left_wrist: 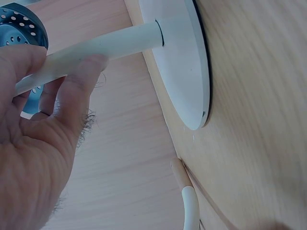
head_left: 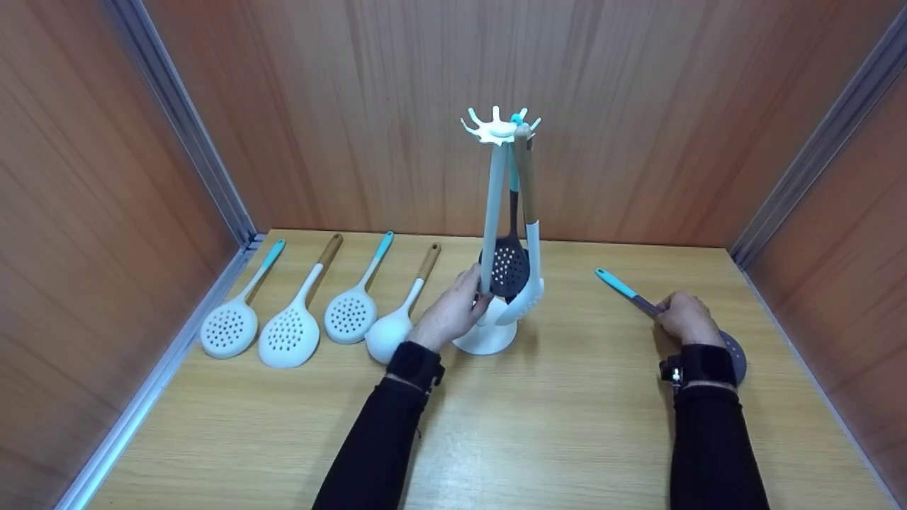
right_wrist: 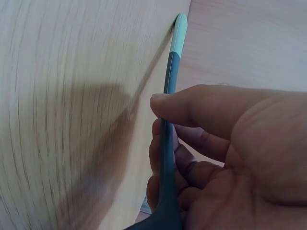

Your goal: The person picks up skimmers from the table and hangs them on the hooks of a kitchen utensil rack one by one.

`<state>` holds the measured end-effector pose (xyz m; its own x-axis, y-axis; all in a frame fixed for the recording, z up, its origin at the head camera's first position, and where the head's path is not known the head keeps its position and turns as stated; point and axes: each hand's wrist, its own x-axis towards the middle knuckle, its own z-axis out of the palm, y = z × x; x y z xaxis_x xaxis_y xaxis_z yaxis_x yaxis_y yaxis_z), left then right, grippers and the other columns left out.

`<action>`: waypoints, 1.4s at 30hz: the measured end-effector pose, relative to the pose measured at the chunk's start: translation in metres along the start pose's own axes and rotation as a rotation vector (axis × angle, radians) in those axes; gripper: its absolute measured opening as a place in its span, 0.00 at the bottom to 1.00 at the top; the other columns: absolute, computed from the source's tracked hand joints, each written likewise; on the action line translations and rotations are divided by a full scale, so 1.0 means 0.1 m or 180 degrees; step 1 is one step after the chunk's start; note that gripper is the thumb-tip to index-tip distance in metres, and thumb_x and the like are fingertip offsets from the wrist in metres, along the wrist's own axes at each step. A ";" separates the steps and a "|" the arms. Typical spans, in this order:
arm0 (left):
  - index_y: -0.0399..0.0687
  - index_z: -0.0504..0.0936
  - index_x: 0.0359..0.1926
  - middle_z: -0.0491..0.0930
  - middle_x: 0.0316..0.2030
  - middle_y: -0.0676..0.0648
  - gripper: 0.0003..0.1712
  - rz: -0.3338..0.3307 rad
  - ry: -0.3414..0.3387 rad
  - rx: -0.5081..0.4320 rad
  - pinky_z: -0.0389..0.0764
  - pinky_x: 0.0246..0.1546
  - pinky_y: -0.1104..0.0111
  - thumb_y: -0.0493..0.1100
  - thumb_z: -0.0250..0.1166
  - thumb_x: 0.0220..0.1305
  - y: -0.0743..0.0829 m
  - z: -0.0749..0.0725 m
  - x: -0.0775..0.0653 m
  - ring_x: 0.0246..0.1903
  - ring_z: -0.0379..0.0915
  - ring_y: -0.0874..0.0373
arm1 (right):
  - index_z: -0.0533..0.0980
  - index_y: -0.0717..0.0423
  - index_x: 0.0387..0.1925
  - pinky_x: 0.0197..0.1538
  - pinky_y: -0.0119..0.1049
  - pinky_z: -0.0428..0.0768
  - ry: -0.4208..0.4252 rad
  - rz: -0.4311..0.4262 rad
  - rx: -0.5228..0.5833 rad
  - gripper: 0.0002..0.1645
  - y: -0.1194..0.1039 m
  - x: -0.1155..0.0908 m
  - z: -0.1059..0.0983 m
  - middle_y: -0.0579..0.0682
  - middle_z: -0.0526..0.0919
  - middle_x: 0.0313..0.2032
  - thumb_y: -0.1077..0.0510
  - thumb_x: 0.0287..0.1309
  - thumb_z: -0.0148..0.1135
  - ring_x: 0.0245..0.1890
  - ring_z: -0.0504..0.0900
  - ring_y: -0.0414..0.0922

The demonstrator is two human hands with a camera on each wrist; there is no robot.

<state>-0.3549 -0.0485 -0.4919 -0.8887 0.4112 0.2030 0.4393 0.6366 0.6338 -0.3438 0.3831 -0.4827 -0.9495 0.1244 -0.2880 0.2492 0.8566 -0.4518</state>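
Observation:
A white utensil stand (head_left: 494,212) with a ring of hooks on top stands upright, its round base (left_wrist: 180,62) on the table. My left hand (head_left: 453,308) grips its pole low down, thumb and fingers round it. On the stand hang a dark perforated skimmer (head_left: 510,268) with a turquoise handle and a white utensil (head_left: 533,248) with a wooden handle, its head partly seen. At the right, my right hand (head_left: 687,319) pinches another dark skimmer (right_wrist: 168,158) by its shaft. That skimmer's turquoise handle end points to the back left; my wrist partly covers its perforated head.
Left of the stand lie a white ladle (head_left: 390,336) with a wooden handle and several white skimmers (head_left: 289,336) with turquoise or wooden handles. Wooden panels (head_left: 397,92) enclose the table (head_left: 567,425) at the back and both sides.

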 end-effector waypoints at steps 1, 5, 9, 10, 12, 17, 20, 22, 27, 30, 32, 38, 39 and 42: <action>0.58 0.58 0.77 0.74 0.67 0.42 0.28 0.0033 0.0013 0.0006 0.84 0.65 0.54 0.45 0.55 0.82 0.00 0.00 0.00 0.69 0.75 0.49 | 0.78 0.71 0.59 0.60 0.58 0.78 -0.0001 -0.0036 -0.0011 0.21 0.00 0.00 0.00 0.72 0.79 0.60 0.63 0.70 0.55 0.55 0.78 0.62; 0.56 0.60 0.75 0.74 0.65 0.42 0.27 0.0150 0.0065 0.0045 0.85 0.63 0.56 0.44 0.55 0.82 -0.01 0.01 0.00 0.67 0.76 0.48 | 0.77 0.72 0.61 0.61 0.58 0.79 0.0075 -0.0162 -0.0117 0.23 0.01 0.01 0.00 0.74 0.78 0.61 0.63 0.69 0.57 0.56 0.78 0.64; 0.54 0.59 0.76 0.75 0.65 0.41 0.28 0.0193 0.0093 0.0105 0.85 0.62 0.56 0.44 0.55 0.82 -0.01 0.01 -0.01 0.66 0.77 0.48 | 0.77 0.71 0.60 0.58 0.54 0.79 0.0127 -0.0125 -0.0043 0.22 -0.01 0.01 0.00 0.72 0.79 0.59 0.61 0.71 0.58 0.54 0.77 0.61; 0.54 0.59 0.76 0.75 0.65 0.41 0.28 0.0193 0.0095 0.0115 0.85 0.63 0.55 0.44 0.55 0.82 -0.01 0.01 -0.01 0.67 0.77 0.48 | 0.77 0.71 0.60 0.57 0.53 0.79 0.0146 -0.0122 -0.0020 0.22 -0.01 0.01 0.00 0.71 0.80 0.58 0.61 0.71 0.58 0.53 0.77 0.60; 0.54 0.58 0.77 0.74 0.66 0.41 0.29 0.0188 0.0092 0.0127 0.85 0.63 0.55 0.45 0.55 0.82 -0.01 0.01 -0.01 0.67 0.76 0.47 | 0.78 0.69 0.59 0.55 0.51 0.78 0.0199 -0.0130 0.0021 0.20 -0.02 0.01 -0.01 0.68 0.80 0.55 0.60 0.72 0.59 0.51 0.77 0.59; 0.56 0.55 0.80 0.72 0.69 0.40 0.32 0.0165 0.0091 0.0147 0.83 0.66 0.52 0.46 0.54 0.83 -0.02 0.01 -0.02 0.70 0.74 0.46 | 0.76 0.68 0.59 0.53 0.50 0.77 0.0294 -0.0230 0.0103 0.20 -0.05 -0.02 -0.05 0.66 0.80 0.53 0.61 0.72 0.56 0.50 0.77 0.59; 0.56 0.54 0.80 0.72 0.71 0.41 0.32 0.0153 0.0082 0.0152 0.83 0.66 0.52 0.47 0.54 0.83 -0.02 0.01 -0.02 0.71 0.74 0.46 | 0.76 0.69 0.60 0.48 0.47 0.77 0.0348 -0.0359 0.0085 0.20 -0.08 -0.04 -0.08 0.67 0.80 0.53 0.62 0.72 0.54 0.48 0.77 0.58; 0.56 0.55 0.80 0.72 0.71 0.41 0.32 0.0139 0.0073 0.0134 0.83 0.66 0.53 0.47 0.54 0.82 -0.02 0.00 -0.02 0.70 0.74 0.46 | 0.76 0.70 0.60 0.46 0.44 0.77 0.0405 -0.0443 0.0059 0.20 -0.10 -0.06 -0.10 0.68 0.81 0.53 0.62 0.73 0.54 0.47 0.78 0.57; 0.56 0.56 0.79 0.73 0.69 0.41 0.31 0.0115 0.0065 0.0084 0.84 0.64 0.54 0.47 0.55 0.82 -0.02 0.00 -0.03 0.68 0.77 0.47 | 0.76 0.71 0.59 0.46 0.44 0.78 0.0582 -0.0579 0.0039 0.20 -0.16 -0.09 -0.15 0.69 0.82 0.51 0.61 0.74 0.56 0.46 0.80 0.57; 0.56 0.57 0.78 0.73 0.69 0.41 0.30 0.0143 0.0075 0.0093 0.84 0.64 0.54 0.46 0.55 0.82 -0.02 0.00 -0.03 0.68 0.77 0.47 | 0.76 0.70 0.58 0.44 0.43 0.77 0.0692 -0.0637 0.0040 0.19 -0.19 -0.11 -0.17 0.68 0.84 0.49 0.61 0.73 0.57 0.44 0.81 0.57; 0.56 0.57 0.78 0.73 0.69 0.41 0.30 0.0175 0.0096 0.0115 0.84 0.64 0.54 0.46 0.55 0.82 -0.03 0.00 -0.03 0.69 0.76 0.47 | 0.77 0.70 0.58 0.41 0.40 0.76 0.0771 -0.0680 0.0040 0.19 -0.22 -0.12 -0.19 0.67 0.85 0.48 0.61 0.73 0.58 0.43 0.81 0.56; 0.55 0.59 0.76 0.73 0.69 0.40 0.28 0.0240 0.0135 0.0117 0.84 0.64 0.52 0.46 0.55 0.82 -0.03 0.01 -0.03 0.69 0.75 0.46 | 0.78 0.69 0.58 0.40 0.37 0.73 0.0933 -0.0743 0.0038 0.18 -0.28 -0.17 -0.24 0.67 0.85 0.47 0.61 0.73 0.57 0.43 0.82 0.58; 0.55 0.59 0.76 0.73 0.69 0.40 0.28 0.0241 0.0140 0.0110 0.84 0.63 0.52 0.46 0.55 0.82 -0.03 0.01 -0.03 0.69 0.75 0.46 | 0.78 0.69 0.58 0.40 0.38 0.73 0.0951 -0.0750 0.0042 0.19 -0.30 -0.19 -0.25 0.68 0.85 0.47 0.61 0.73 0.57 0.44 0.82 0.58; 0.57 0.58 0.77 0.73 0.69 0.40 0.28 0.0209 0.0133 0.0126 0.85 0.62 0.53 0.47 0.55 0.82 -0.03 0.01 -0.03 0.68 0.76 0.46 | 0.79 0.69 0.58 0.41 0.39 0.74 0.1035 -0.0768 0.0037 0.18 -0.34 -0.22 -0.27 0.68 0.84 0.47 0.62 0.73 0.57 0.44 0.81 0.58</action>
<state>-0.3529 -0.0509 -0.4952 -0.8621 0.4258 0.2747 0.5010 0.6348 0.5882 -0.3361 0.3645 -0.4380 -0.9913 0.0741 0.1087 0.0123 0.8751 -0.4839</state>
